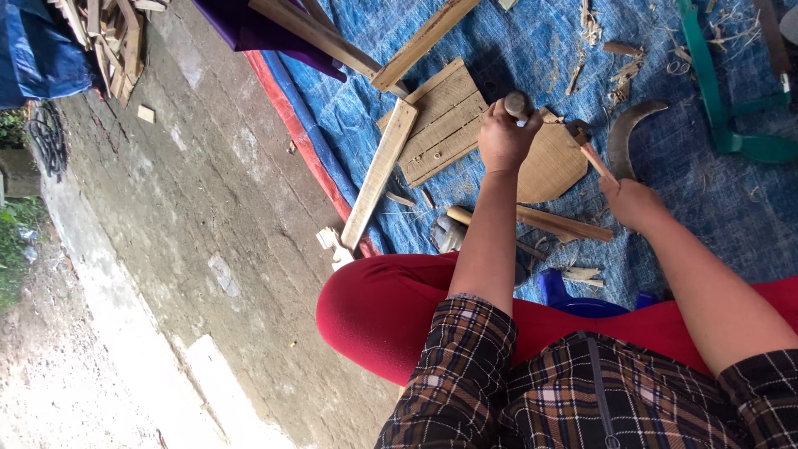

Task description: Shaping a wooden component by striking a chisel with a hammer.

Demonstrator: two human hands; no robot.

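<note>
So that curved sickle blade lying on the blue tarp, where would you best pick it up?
Probably by its lower end near the right hand, where the sickle narrows toward what looks like its handle, partly hidden. Come from that side, since the curved blade sweeps up and away to its tip. It lies flat on the tarp, so lift from above, keeping the grip off the inner edge.

You have one view only, from the camera on your head, so nothing is shared with a second view. It looks down over your plaid sleeves and red-clad legs onto the blue tarp (515,50) spread on the ground. The picture is rolled sideways, with the concrete floor (208,249) running up the left. It sits close: your forearms fill the lower right, and both hands (505,137) land near the middle.
</note>
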